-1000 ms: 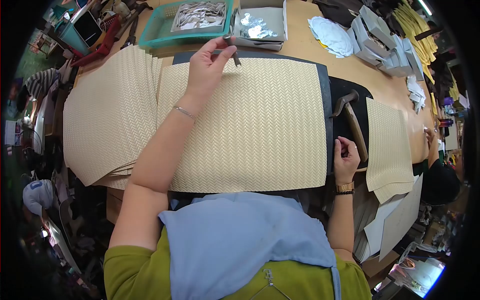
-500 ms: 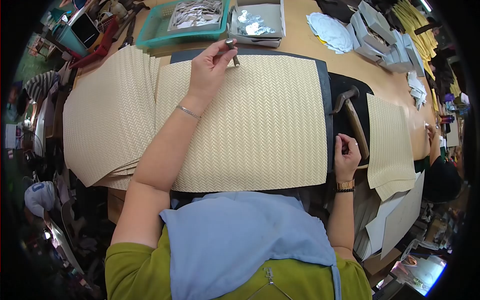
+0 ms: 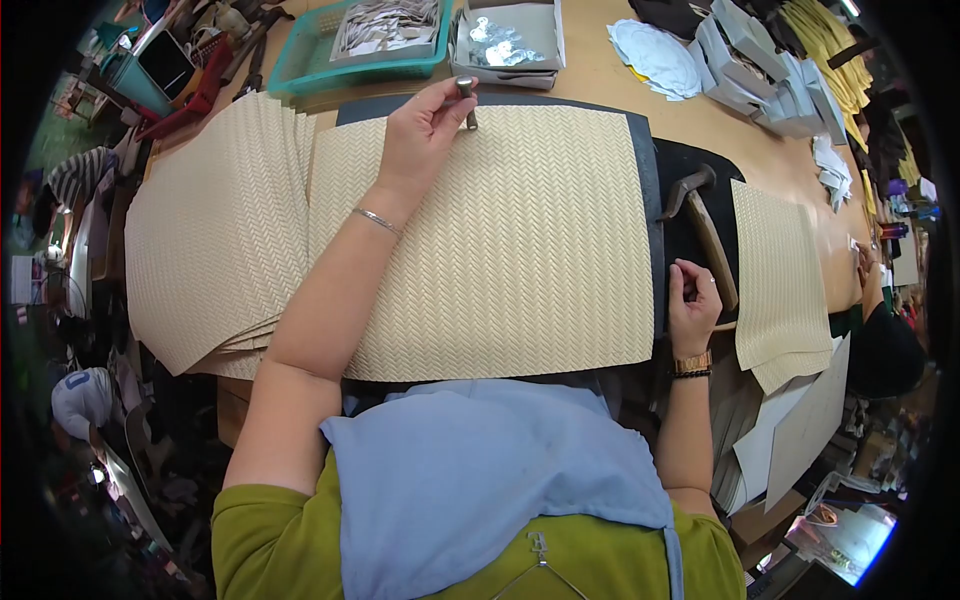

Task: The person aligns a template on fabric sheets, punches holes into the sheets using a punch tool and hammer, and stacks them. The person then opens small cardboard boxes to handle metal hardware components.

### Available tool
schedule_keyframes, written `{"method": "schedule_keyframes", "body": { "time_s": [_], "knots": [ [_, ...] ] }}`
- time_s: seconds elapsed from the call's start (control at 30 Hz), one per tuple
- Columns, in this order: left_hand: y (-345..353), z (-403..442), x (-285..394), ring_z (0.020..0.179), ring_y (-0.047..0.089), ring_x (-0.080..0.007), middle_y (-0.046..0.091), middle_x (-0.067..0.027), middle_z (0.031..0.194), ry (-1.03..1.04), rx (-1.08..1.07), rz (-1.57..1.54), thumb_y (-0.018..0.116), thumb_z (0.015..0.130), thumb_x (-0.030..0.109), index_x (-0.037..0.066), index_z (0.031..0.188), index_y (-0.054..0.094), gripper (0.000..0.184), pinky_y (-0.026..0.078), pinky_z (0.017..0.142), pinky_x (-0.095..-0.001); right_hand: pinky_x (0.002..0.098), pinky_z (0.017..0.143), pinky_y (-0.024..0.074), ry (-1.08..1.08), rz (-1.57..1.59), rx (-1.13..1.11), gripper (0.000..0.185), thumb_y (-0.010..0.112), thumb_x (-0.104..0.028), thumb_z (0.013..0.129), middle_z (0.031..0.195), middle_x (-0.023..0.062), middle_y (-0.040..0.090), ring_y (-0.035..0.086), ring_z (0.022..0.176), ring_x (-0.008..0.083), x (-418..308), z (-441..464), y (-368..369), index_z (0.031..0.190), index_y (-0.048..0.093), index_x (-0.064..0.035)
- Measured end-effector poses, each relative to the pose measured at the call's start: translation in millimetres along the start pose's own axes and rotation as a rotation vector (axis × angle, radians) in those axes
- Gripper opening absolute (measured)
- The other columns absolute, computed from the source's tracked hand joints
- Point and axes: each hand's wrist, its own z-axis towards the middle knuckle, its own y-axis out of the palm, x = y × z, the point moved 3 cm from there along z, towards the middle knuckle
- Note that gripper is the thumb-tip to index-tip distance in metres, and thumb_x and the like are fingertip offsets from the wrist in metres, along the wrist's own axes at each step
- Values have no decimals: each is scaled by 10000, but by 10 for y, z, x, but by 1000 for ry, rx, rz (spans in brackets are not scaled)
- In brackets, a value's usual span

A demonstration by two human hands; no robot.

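Note:
My left hand [image 3: 420, 130] is closed around a short metal punch [image 3: 468, 105], held nearly upright. The punch's lower end is over the upper edge of a cream sheet with a woven herringbone pattern [image 3: 490, 250]; whether the tip touches it, I cannot tell. This sheet lies on a dark board [image 3: 645, 150]. To the right of the sheet is my right hand [image 3: 694, 310], its fingers curled together; what they hold, if anything, is hidden. Just above that hand, a hammer with a curved metal head and wooden handle [image 3: 712, 245] lies on a black pad [image 3: 690, 160].
More patterned sheets [image 3: 215, 230] are fanned out at left, and a narrower piece [image 3: 780, 270] lies at right. Along the back are a teal basket [image 3: 290, 70], a box of shiny pieces [image 3: 505, 45] and white boxes [image 3: 745, 90]. Another person's arm [image 3: 873, 285] shows at far right.
The view has shifted slightly. My left hand still holds the punch at the sheet's upper edge, and its lower end has moved a little. The right hand has risen slightly, still curled.

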Motion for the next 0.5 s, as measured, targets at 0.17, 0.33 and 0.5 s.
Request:
{"method": "schedule_keyframes", "body": {
  "time_s": [0.17,0.33,0.5],
  "knots": [
    [46,-4,4,922,626,-98,670,-48,1024,71,14,60,613,914,63,6,1174,616,267,497,826,-234,468,895,404,-144,-616,110,378,661,-313,861,949,92,624,560,990,312,-135,233,-235,1133,609,-57],
    [60,0,-19,899,625,-91,674,-53,1031,71,2,120,616,913,67,-16,1156,618,257,502,808,-228,421,778,469,35,-665,-163,400,613,-356,899,932,137,627,599,862,335,248,452,-373,1132,578,-32],
    [48,10,-36,879,621,-83,677,-51,1021,63,18,96,620,914,84,-24,1134,627,245,504,790,-222,323,646,461,117,-159,-207,343,600,-293,931,788,69,612,564,690,181,-237,718,-265,1097,573,5]
  ]
}}
